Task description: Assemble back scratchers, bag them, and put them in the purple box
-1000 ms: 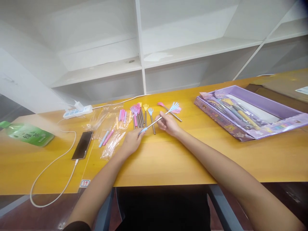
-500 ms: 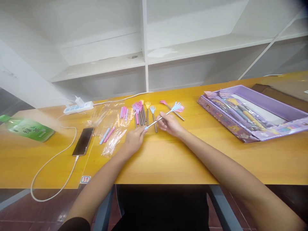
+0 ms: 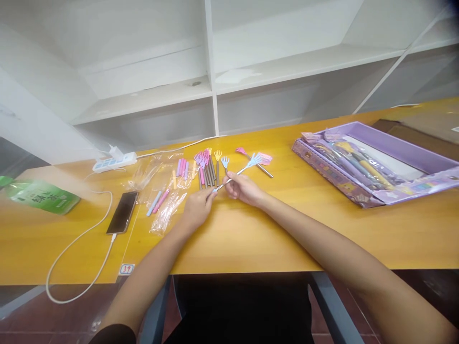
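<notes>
A blue hand-shaped scratcher (image 3: 255, 160) with a metal rod slants between my hands, its head up to the right. My left hand (image 3: 197, 206) is closed on its light blue handle end. The fingers of my right hand (image 3: 244, 187) pinch the metal rod. Beyond my hands lie several scratchers (image 3: 209, 167) with pink, purple, yellow and blue heads. A pink-headed scratcher (image 3: 264, 171) rests behind the held one, beside a pink card (image 3: 266, 158). Left of them are loose coloured handles (image 3: 182, 167) in pink, purple and yellow, and a blue and a pink one (image 3: 160, 200) nearer me.
Clear plastic wrappers (image 3: 163, 216) lie left of my hands. Farther left are a phone (image 3: 122, 212) on a white cable, a power strip (image 3: 114, 162) and a green bottle (image 3: 43, 196). A purple box (image 3: 412, 145) with wrapped items stands at the right, below white shelves (image 3: 308, 59).
My right hand has shifted slightly left along the rod, closer to my left hand. The whole view has moved a little.
</notes>
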Demonstrator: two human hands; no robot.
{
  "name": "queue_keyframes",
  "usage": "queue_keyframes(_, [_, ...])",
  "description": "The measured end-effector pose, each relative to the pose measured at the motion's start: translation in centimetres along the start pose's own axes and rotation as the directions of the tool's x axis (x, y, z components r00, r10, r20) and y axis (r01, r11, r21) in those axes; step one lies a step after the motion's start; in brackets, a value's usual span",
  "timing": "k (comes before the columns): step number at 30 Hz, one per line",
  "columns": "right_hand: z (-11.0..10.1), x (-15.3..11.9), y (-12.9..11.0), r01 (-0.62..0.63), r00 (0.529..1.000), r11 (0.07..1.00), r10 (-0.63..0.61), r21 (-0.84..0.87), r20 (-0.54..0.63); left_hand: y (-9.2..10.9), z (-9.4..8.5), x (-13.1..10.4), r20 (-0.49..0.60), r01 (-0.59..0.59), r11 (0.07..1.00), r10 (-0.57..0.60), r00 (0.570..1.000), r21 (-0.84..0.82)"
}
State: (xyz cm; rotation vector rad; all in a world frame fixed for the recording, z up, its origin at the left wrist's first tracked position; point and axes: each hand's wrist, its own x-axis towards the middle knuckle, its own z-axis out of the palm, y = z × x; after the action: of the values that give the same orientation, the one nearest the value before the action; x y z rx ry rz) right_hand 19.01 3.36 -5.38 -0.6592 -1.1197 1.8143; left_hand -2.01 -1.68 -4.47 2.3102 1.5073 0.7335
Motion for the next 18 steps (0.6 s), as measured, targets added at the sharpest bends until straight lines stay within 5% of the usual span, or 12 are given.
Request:
queue_keyframes(2, [-1.0,0.4,-0.7,-0.011,1.000,0.999,0.010,-0.047,-0.008,0.4,-0.4,0.3,0.028,0.065,0.997,-0.064,0.998,-0.034])
queue_keyframes(4, [-2.8,0.9,-1.9,0.071,0.986,0.997,-0.076,-0.042,-0.146,0.5,-0.6,0.5,0.071,0.118,0.989,-0.112,0.991,-0.094])
queue_keyframes(7, [-6.1,1.1,-4.2,0.308,0.860,0.950,-0.300,-0.050,-0.412,0.5,-0.5,0.6,0.167,0.150,0.968,-0.117,0.979,-0.201])
queue_keyframes(9, [-7.7,0.7,-5.5,0.384,0.806,0.918,-0.384,-0.096,-0.450,0.5,-0.3,0.5,0.241,0.166,0.953,-0.104,0.965,-0.255])
queue_keyframes(13, [-7.9,-0.7,-7.3,0.274,0.892,0.956,-0.295,-0.109,-0.343,0.9,-0.4,0.3,0.330,0.127,0.958,-0.037,0.943,-0.257])
queue_keyframes(18, [-7.2,-1.9,-7.9,0.051,0.993,0.997,-0.057,-0.064,-0.104,1.0,-1.3,0.3,0.234,-0.018,0.998,0.034,0.972,-0.068])
